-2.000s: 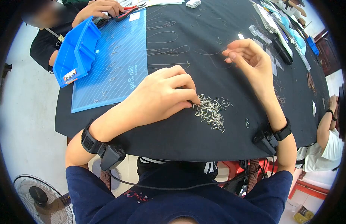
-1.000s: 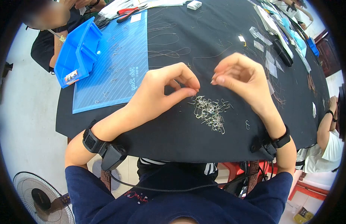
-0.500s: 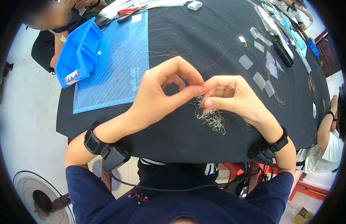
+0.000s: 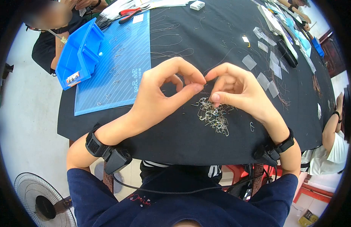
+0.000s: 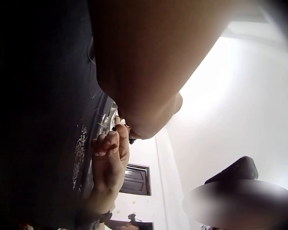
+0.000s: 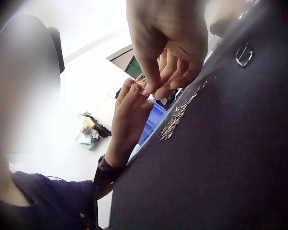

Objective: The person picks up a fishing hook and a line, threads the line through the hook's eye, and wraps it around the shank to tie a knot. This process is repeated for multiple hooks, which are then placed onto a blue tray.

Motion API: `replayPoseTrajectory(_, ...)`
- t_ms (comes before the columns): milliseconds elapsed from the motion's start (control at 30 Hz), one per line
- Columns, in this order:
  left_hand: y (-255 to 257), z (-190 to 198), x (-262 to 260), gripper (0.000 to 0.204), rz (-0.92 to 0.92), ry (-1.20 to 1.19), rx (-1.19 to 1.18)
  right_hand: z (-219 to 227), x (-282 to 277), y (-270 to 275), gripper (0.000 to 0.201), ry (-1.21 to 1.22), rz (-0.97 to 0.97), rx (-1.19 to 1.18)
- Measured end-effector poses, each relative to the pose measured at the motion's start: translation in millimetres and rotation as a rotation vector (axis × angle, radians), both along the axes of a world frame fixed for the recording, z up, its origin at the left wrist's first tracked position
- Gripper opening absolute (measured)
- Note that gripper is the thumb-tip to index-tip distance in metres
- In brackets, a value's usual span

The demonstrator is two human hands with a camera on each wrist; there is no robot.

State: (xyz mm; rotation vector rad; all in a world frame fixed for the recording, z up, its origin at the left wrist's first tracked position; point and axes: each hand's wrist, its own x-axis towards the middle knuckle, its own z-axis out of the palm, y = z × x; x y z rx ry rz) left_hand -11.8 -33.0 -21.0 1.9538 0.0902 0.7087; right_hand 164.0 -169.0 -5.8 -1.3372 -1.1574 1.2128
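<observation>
Both hands meet over the black table (image 4: 175, 147), fingertip to fingertip. My left hand (image 4: 151, 89) pinches a small fishhook between thumb and index finger, mostly hidden by the fingertips. The right hand (image 4: 245, 92) holds a thin fishing line (image 4: 225, 57) between its thumb and curled fingers, its index finger reaching to the left fingertips. Just below them lies a heap of silvery fishhooks (image 4: 217, 122). One loose hook (image 4: 252, 127) lies apart on the right. In the right wrist view, the left fingers (image 6: 129, 98) touch the right hand's fingertips.
A blue file bag (image 4: 118, 87) with hooks in rows lies left, a blue bin (image 4: 79, 56) on it. Red-handled pliers (image 4: 128, 13) rest at its far edge. Clear plastic pieces (image 4: 274, 70) and loose lines lie right. Other people sit around the table.
The left hand has lifted from the hook heap with its fingertips pinched. The right hand has come left and down from the far side, drawing the line along, to meet it.
</observation>
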Motion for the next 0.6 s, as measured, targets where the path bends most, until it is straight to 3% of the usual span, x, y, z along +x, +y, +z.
replayPoseTrajectory(167,-2.4,2.0,0.5,0.013,-0.008,0.007,-0.063,0.3,12.2,0.8,0.029,-0.201,0.097,-0.015)
replayPoseTrajectory(367,-2.9,-2.2,2.8,0.017,-0.003,-0.018,-0.127,-1.7,-3.3,-1.6,0.033,0.202,-0.072,-0.031)
replayPoseTrajectory(600,-3.8,-0.8,3.0,0.021,-0.032,0.041,-0.177,-9.0,-8.9,-0.6,0.031,0.28,-0.081,-0.035)
